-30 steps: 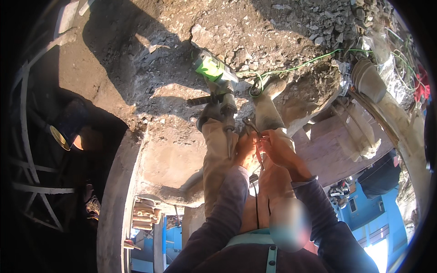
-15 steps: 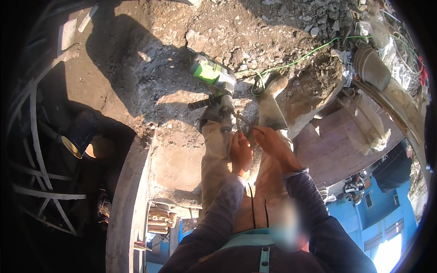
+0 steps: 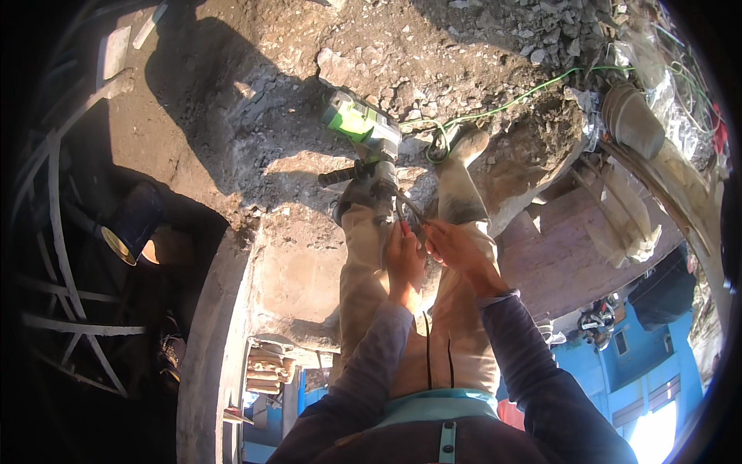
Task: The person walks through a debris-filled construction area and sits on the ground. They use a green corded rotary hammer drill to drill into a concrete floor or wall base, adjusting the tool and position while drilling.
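Observation:
A green and grey hammer drill (image 3: 369, 127) with a black side handle (image 3: 338, 177) rests near my shins, its nose toward me. Just beside that nose is a metal hand tool with a red grip (image 3: 405, 227); it looks like pliers, its jaws hard to make out. My left hand (image 3: 405, 261) is closed around the red grip. Close by on its right, my right hand (image 3: 459, 249) pinches the other arm of the tool, its fingertips almost touching my left hand. A green cord (image 3: 510, 110) runs from the drill to the right.
Broken rubble (image 3: 495, 39) covers the ground ahead. Stacked buckets (image 3: 632, 120) and plastic sheeting lie at the far right, above a slanted slab (image 3: 580, 255). On the left, a concrete edge (image 3: 209, 340) borders a dark drop with a dark bucket (image 3: 133, 224) and bent poles (image 3: 63, 224).
My right hand has shifted slightly left and down, closer to my left hand. The two arms of the tool appear nearer each other. The drill has stayed in place.

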`<action>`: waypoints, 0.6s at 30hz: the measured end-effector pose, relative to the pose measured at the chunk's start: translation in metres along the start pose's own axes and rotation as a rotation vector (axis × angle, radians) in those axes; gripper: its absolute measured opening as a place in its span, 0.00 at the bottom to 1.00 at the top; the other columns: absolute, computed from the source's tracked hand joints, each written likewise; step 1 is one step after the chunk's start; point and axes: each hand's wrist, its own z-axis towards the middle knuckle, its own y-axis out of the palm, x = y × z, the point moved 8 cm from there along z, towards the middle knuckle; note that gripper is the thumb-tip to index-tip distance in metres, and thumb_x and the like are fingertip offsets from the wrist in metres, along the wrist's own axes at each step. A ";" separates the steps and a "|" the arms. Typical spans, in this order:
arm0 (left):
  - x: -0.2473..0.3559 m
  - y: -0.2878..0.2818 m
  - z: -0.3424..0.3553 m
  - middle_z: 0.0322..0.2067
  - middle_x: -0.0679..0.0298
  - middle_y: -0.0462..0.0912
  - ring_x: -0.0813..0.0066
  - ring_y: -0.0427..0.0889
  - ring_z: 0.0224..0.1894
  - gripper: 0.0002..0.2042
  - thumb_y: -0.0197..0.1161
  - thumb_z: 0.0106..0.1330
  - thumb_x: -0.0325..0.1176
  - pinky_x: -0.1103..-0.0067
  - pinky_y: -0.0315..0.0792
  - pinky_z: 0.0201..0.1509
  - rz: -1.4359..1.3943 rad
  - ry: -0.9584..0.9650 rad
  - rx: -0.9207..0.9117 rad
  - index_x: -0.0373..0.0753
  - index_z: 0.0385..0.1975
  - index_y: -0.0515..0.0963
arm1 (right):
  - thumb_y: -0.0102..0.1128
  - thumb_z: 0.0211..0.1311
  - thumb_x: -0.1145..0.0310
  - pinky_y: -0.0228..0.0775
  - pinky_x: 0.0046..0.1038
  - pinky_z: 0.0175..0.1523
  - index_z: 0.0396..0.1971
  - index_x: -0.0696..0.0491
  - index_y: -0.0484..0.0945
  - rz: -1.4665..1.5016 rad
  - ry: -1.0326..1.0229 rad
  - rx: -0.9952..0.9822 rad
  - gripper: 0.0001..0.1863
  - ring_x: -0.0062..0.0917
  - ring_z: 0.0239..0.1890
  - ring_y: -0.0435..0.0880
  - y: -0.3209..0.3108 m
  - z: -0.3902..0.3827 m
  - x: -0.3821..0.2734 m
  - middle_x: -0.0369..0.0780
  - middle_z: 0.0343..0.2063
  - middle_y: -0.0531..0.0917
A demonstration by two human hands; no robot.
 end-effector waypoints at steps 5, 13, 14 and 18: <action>-0.001 -0.004 -0.005 0.25 0.78 0.66 0.91 0.60 0.17 0.12 0.53 0.83 0.37 0.85 0.51 0.18 -0.017 -0.064 -0.006 0.48 0.60 0.75 | 0.54 0.75 0.70 0.75 0.37 0.38 0.48 0.61 0.80 0.170 0.225 -0.001 0.11 0.38 0.32 0.83 0.017 -0.008 0.013 0.47 0.37 0.84; 0.011 0.004 -0.012 0.28 0.74 0.71 0.90 0.66 0.22 0.23 0.52 0.79 0.30 0.85 0.61 0.23 -0.105 -0.104 -0.074 0.37 0.73 0.69 | 0.59 0.68 0.75 0.83 0.39 0.53 0.55 0.63 0.79 -0.196 -0.003 -0.072 0.17 0.45 0.46 0.87 0.042 -0.009 -0.003 0.52 0.53 0.82; 0.012 0.005 -0.013 0.29 0.74 0.71 0.90 0.66 0.22 0.24 0.53 0.79 0.30 0.85 0.61 0.23 -0.114 -0.113 -0.097 0.36 0.74 0.68 | 0.59 0.68 0.76 0.83 0.39 0.54 0.55 0.64 0.79 -0.065 0.119 -0.087 0.17 0.46 0.48 0.87 0.045 -0.011 0.000 0.52 0.54 0.82; 0.023 0.011 -0.019 0.28 0.76 0.69 0.89 0.61 0.17 0.19 0.53 0.81 0.36 0.83 0.54 0.18 -0.033 -0.089 -0.023 0.44 0.68 0.73 | 0.58 0.68 0.76 0.83 0.40 0.56 0.56 0.64 0.79 0.079 0.051 0.038 0.18 0.48 0.52 0.87 0.045 -0.008 0.023 0.52 0.57 0.82</action>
